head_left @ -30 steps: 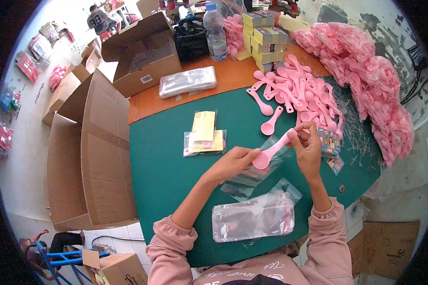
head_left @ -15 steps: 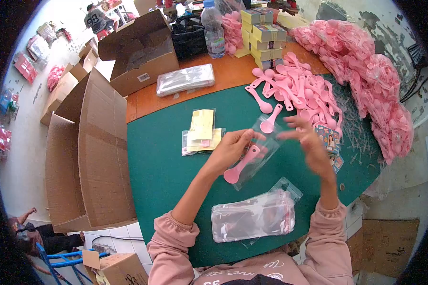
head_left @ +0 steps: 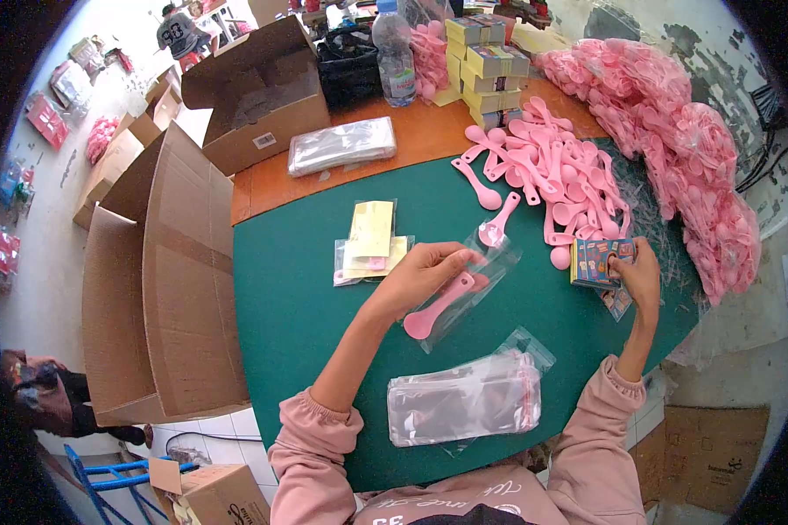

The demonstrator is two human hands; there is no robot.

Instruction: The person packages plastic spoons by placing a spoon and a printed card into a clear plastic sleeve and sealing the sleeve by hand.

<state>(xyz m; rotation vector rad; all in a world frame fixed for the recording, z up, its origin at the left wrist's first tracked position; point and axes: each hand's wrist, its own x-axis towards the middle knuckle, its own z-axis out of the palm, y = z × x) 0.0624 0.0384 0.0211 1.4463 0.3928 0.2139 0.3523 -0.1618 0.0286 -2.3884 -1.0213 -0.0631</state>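
My left hand [head_left: 431,278] is closed on a clear plastic bag [head_left: 484,285] and a pink measuring spoon [head_left: 438,308]. Whether this spoon lies inside the bag or against it, I cannot tell. Just beyond the bag's top end is another pink spoon [head_left: 499,220], partly behind the film. My right hand [head_left: 636,278] grips the right side of a small stack of printed cards [head_left: 594,262], thumb on top; how many it pinches is unclear. Another card [head_left: 617,303] shows below the stack. A pile of pink spoons [head_left: 552,166] lies just past it.
Clear bags [head_left: 464,398] lie in front of me, with more bags [head_left: 341,147] at the back. Packed bags with yellow cards [head_left: 372,229] lie left. Cardboard boxes [head_left: 193,280] border the table's left side. Bagged spoons [head_left: 674,114] are heaped right, near stacked card bundles [head_left: 495,66].
My right hand has moved from beside the bag, rightward and down onto the card stack. My left hand still holds the bag and spoon, shifted slightly left.
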